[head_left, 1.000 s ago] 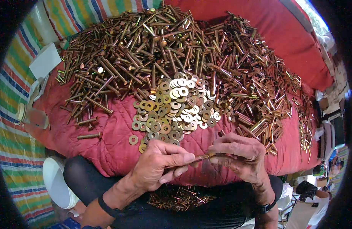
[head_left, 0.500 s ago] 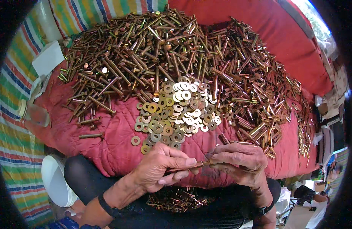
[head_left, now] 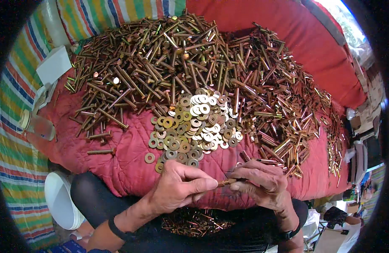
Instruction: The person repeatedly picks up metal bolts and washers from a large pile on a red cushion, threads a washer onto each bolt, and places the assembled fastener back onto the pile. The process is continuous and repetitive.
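Observation:
My left hand (head_left: 179, 185) pinches a brass-coloured bolt (head_left: 223, 183) between thumb and fingers, low over the front of the red quilt. At the bolt's right end, the fingertips of my right hand (head_left: 264, 183) are closed round it; they hide that end, so I cannot tell whether a sleeve or other small part sits there. Just beyond my hands lies a heap of flat washers (head_left: 194, 126), silvery and yellowish. Behind it spreads a large pile of long bolts (head_left: 139, 71). Shorter metal sleeves and bolts (head_left: 283, 114) are heaped to the right.
The red quilt (head_left: 131, 164) bears the piles. More metal pieces (head_left: 196, 221) lie between my legs. A clear jar (head_left: 40, 127) and a white box (head_left: 53, 64) stand at the left, near stacked white tubs (head_left: 61, 198). Striped cloth (head_left: 17, 160) lines that side.
The right hand has shifted slightly left and its fingers have tilted over the bolt's end. Less of the bolt shows now, and the left fingers have curled closer round it.

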A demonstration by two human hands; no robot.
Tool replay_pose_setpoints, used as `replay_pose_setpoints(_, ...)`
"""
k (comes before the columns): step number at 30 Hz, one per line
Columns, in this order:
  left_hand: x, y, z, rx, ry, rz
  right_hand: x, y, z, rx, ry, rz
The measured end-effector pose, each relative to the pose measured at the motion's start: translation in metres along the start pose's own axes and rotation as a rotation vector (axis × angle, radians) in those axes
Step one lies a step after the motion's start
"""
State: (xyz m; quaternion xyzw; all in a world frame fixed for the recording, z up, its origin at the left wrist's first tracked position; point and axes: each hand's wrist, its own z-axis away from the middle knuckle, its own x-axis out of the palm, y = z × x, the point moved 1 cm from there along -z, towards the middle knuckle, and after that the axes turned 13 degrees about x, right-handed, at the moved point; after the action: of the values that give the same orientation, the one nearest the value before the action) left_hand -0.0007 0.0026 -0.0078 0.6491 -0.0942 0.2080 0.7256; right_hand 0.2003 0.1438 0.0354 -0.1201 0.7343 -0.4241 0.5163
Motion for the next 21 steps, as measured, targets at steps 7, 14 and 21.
replay_pose_setpoints(7, 0.008, 0.003, 0.002, 0.631, -0.077, -0.659, 0.006, -0.003, 0.005, 0.292, -0.097, -0.117)
replay_pose_setpoints(14, 0.007, 0.003, 0.002, 0.312, 0.021, -0.316, -0.003, 0.000, 0.004, 0.437, 0.029, -0.389)
replay_pose_setpoints(21, 0.003, 0.004, 0.001, 0.149, 0.018, -0.168, 0.000, -0.002, -0.002, 0.077, 0.091, -0.066)
